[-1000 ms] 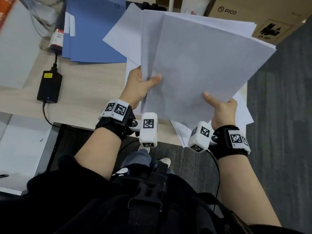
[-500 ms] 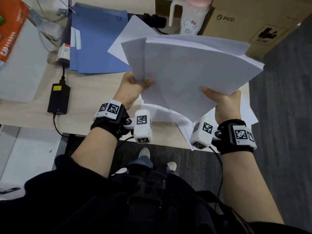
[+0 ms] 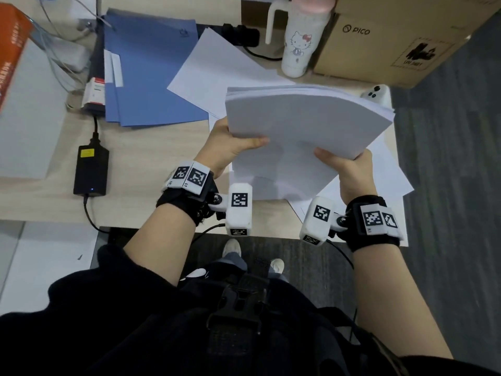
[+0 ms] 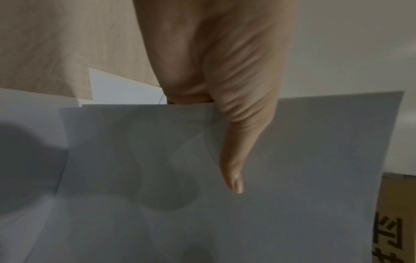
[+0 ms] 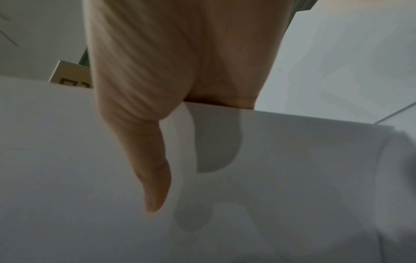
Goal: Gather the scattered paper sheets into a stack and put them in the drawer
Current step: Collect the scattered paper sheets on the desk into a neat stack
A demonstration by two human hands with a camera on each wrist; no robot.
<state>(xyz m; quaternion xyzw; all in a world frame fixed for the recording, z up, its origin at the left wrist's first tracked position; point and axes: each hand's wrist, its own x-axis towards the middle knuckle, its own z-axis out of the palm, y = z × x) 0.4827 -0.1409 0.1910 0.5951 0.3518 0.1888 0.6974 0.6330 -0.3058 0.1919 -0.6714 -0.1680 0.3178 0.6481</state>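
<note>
A stack of white paper sheets (image 3: 306, 123) is held above the desk, bowed upward in the middle. My left hand (image 3: 230, 143) grips its left edge, thumb on top and fingers underneath. My right hand (image 3: 344, 169) grips its near right corner the same way. In the left wrist view the left thumb (image 4: 236, 160) lies flat on the stack (image 4: 303, 178). The right wrist view shows the right thumb (image 5: 155, 178) pressed on the stack (image 5: 292, 178). More loose sheets (image 3: 222, 69) lie on the desk (image 3: 151, 158) beneath and behind. No drawer is visible.
Blue folders (image 3: 151, 71) lie at the back left beside a black power adapter (image 3: 90, 170). A white cartoon-print mug (image 3: 298, 44), a cardboard box (image 3: 393, 36) and a white phone (image 3: 375, 95) stand at the back right. Grey carpet (image 3: 447, 185) lies right of the desk.
The fanned sheets have come together into a tidier stack and dropped lower toward the desk. Both hands kept their grip and moved closer together.
</note>
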